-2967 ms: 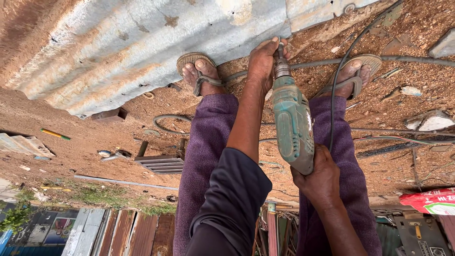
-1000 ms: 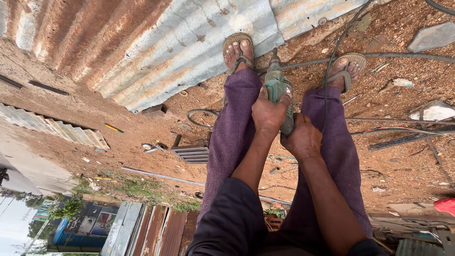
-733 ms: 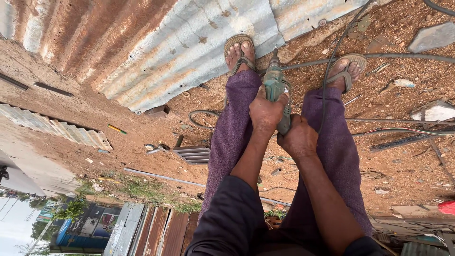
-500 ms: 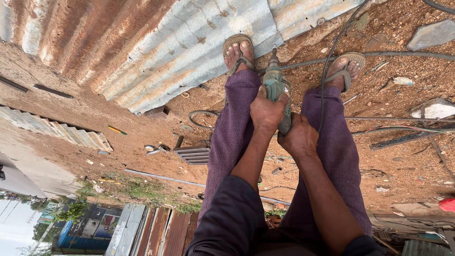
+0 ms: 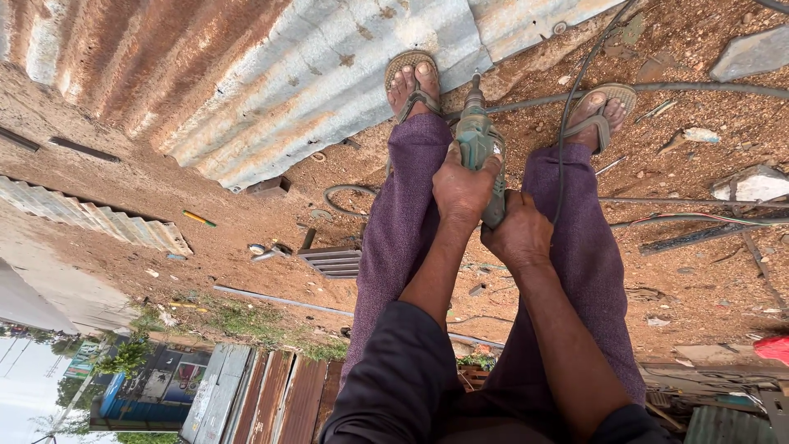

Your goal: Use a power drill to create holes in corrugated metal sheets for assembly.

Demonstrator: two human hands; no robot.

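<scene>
Hands clamped the green drill (image 5: 479, 156): left hand (image 5: 462, 185) round its upper body, right hand (image 5: 519, 234) on the handle (nearer the person). Its long axis ran forward, bit down between the sandalled feet, at the corrugated sheet's (image 5: 329, 74) edge.

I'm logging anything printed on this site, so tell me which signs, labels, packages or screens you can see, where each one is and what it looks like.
Painted wall panel: lower left, beyond the dirt yard, on a building front; rectangular, blue with lighter patches, too small to make out further.
Red object: right edge, on the ground; cut off by the frame, possibly a wrapper or bag.
No screens are in view, and no label shows on the green drill.
</scene>
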